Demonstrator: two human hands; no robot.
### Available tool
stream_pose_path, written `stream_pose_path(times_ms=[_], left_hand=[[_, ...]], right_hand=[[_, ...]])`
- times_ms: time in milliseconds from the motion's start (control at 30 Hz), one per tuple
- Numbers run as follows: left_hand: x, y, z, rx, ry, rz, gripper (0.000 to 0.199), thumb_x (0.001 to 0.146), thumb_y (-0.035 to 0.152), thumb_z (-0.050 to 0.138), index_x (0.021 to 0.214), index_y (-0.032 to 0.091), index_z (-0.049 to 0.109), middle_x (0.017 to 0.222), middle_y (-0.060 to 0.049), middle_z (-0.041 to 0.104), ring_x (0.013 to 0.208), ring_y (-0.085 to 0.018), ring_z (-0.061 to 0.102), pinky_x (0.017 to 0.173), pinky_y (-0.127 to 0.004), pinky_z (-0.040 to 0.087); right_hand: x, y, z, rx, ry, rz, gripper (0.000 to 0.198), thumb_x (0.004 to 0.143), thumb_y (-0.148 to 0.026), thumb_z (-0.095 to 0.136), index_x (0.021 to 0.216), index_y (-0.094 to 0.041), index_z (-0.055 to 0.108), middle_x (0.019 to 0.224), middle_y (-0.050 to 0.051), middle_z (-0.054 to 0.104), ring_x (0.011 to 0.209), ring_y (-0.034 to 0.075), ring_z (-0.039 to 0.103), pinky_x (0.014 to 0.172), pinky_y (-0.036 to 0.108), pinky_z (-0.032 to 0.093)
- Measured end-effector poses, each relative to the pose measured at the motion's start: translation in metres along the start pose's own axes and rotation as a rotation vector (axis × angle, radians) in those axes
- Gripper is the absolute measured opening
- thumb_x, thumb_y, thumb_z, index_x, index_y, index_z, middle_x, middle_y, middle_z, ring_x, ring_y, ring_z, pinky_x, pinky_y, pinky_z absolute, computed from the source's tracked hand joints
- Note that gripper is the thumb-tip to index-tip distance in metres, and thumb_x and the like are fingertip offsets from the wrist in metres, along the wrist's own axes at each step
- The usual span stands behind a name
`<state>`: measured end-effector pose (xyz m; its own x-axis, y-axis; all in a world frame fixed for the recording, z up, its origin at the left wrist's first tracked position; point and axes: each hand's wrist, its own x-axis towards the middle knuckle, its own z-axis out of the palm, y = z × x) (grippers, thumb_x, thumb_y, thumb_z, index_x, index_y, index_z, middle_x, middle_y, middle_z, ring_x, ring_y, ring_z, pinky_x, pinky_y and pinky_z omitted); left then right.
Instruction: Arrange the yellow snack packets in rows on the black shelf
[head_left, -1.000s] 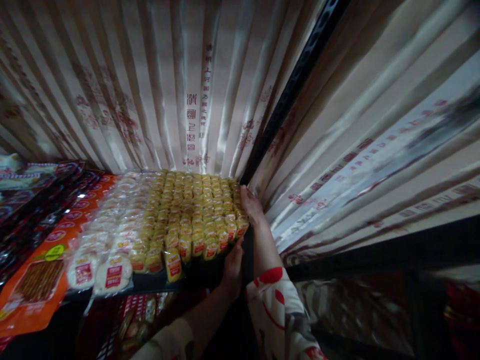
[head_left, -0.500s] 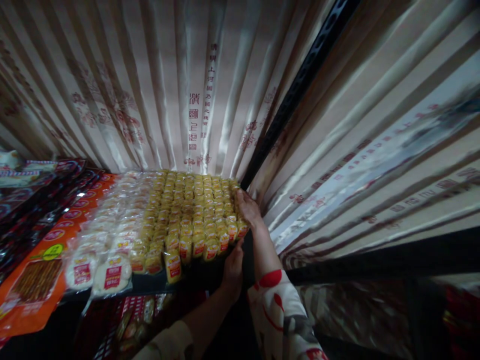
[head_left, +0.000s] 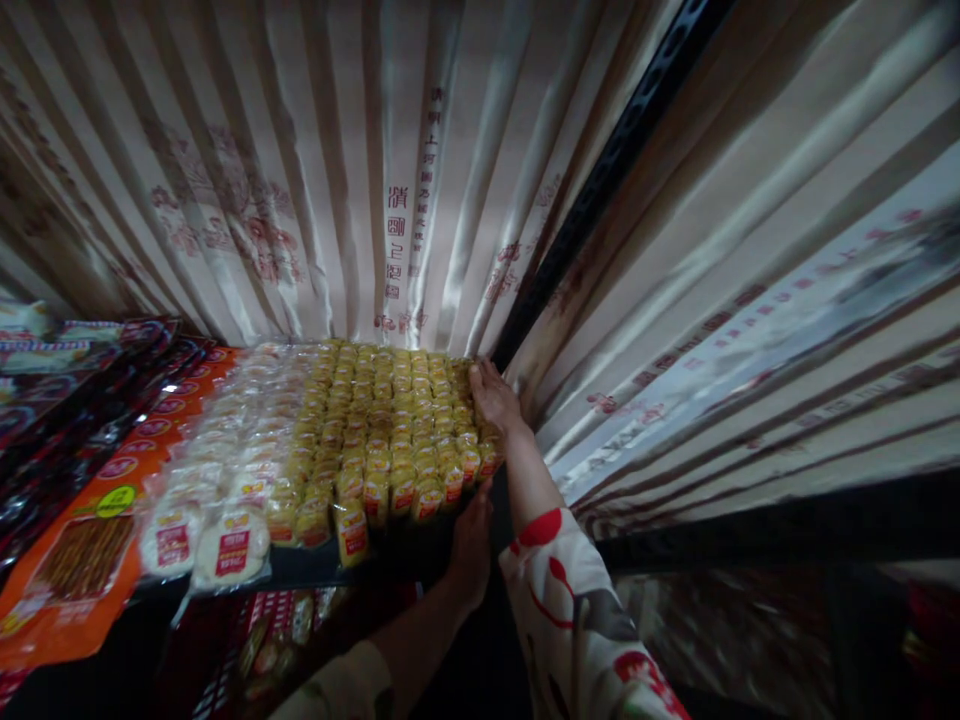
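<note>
Rows of small yellow-wrapped snack packets (head_left: 405, 430) stand close together on a dark shelf (head_left: 300, 570), with red labels showing at the front. My right hand (head_left: 496, 398) lies along the right side of these rows near the back corner, fingers stretched out and pressed against the outer packets. Lower down, my left hand (head_left: 472, 540) is at the front right corner, just under the front packets. Its fingers point up in dim light and look extended; their tips are partly hidden. To the left of the yellow rows are clear-wrapped white round cakes (head_left: 232, 545).
An orange snack pack (head_left: 82, 560) and dark shiny packs (head_left: 67, 440) lie further left. Behind the shelf hangs a pleated, printed curtain (head_left: 330, 180). A black perforated post (head_left: 600, 200) rises at the right corner. Below is a red basket (head_left: 217, 670) holding wrapped items.
The view has shifted slightly, so the shelf goods appear a little further right. Both hands keep nearly the same places at the right end of the yellow packets.
</note>
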<state>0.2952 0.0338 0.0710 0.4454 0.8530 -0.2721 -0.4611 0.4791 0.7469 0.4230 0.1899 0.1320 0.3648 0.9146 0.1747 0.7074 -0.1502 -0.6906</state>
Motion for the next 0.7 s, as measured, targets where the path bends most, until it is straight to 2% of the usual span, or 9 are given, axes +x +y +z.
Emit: stream_pose_path(times_ms=[133, 267, 467, 500, 567, 633, 700], left_hand=[[0.001, 0.000, 0.001, 0.016, 0.031, -0.008, 0.075, 0.069, 0.067, 0.062, 0.123, 0.015, 0.062, 0.139, -0.011, 0.049, 0.133, -0.029, 0.040, 0.115, -0.041, 0.027], [0.001, -0.003, 0.000, 0.010, 0.028, -0.004, 0.069, 0.070, 0.063, 0.063, 0.121, 0.016, 0.063, 0.137, -0.010, 0.052, 0.131, -0.030, 0.043, 0.113, -0.041, 0.030], [0.002, -0.006, -0.004, 0.014, 0.029, -0.010, 0.062, 0.072, 0.057, 0.066, 0.121, 0.019, 0.064, 0.140, -0.007, 0.048, 0.133, -0.030, 0.040, 0.115, -0.040, 0.028], [0.003, -0.006, -0.004, 0.012, 0.023, -0.003, 0.064, 0.071, 0.058, 0.066, 0.121, 0.018, 0.064, 0.140, -0.008, 0.049, 0.133, -0.030, 0.040, 0.115, -0.040, 0.028], [0.004, -0.008, -0.003, -0.005, 0.008, 0.018, 0.068, 0.071, 0.063, 0.064, 0.121, 0.017, 0.064, 0.138, -0.010, 0.050, 0.132, -0.030, 0.041, 0.114, -0.040, 0.029], [0.007, -0.010, -0.003, -0.013, -0.011, 0.049, 0.073, 0.070, 0.067, 0.061, 0.121, 0.015, 0.063, 0.135, -0.013, 0.052, 0.131, -0.031, 0.043, 0.113, -0.041, 0.031], [0.009, -0.013, -0.004, 0.003, -0.009, 0.086, 0.076, 0.069, 0.070, 0.060, 0.119, 0.013, 0.064, 0.133, -0.014, 0.055, 0.130, -0.032, 0.043, 0.113, -0.042, 0.031]], right_hand=[[0.003, 0.002, 0.004, 0.008, -0.081, -0.003, 0.067, 0.087, -0.062, 0.037, 0.128, -0.014, 0.055, 0.144, 0.010, 0.044, 0.140, 0.022, 0.028, 0.117, 0.039, 0.016], [0.007, 0.000, 0.006, 0.013, -0.012, -0.051, 0.063, 0.089, -0.061, 0.032, 0.131, -0.018, 0.053, 0.147, 0.005, 0.040, 0.142, 0.018, 0.022, 0.118, 0.036, 0.013], [0.012, -0.014, 0.004, -0.026, -0.126, -0.032, 0.068, 0.088, -0.061, 0.036, 0.129, -0.009, 0.054, 0.144, 0.014, 0.042, 0.140, 0.023, 0.027, 0.117, 0.036, 0.015], [0.009, -0.015, 0.000, -0.006, -0.101, -0.029, 0.070, 0.088, -0.062, 0.035, 0.130, -0.009, 0.053, 0.145, 0.014, 0.040, 0.141, 0.022, 0.026, 0.117, 0.036, 0.014], [-0.002, -0.014, -0.010, 0.067, 0.033, 0.014, 0.072, 0.089, -0.063, 0.028, 0.133, -0.011, 0.050, 0.147, 0.012, 0.038, 0.141, 0.021, 0.024, 0.117, 0.036, 0.015], [-0.020, -0.009, -0.019, 0.168, 0.204, 0.113, 0.073, 0.089, -0.065, 0.022, 0.134, -0.014, 0.050, 0.145, 0.011, 0.042, 0.140, 0.022, 0.029, 0.117, 0.039, 0.016], [-0.044, 0.001, -0.023, 0.286, 0.303, 0.189, 0.074, 0.088, -0.067, 0.020, 0.132, -0.017, 0.053, 0.140, 0.010, 0.049, 0.136, 0.024, 0.036, 0.115, 0.042, 0.019]])
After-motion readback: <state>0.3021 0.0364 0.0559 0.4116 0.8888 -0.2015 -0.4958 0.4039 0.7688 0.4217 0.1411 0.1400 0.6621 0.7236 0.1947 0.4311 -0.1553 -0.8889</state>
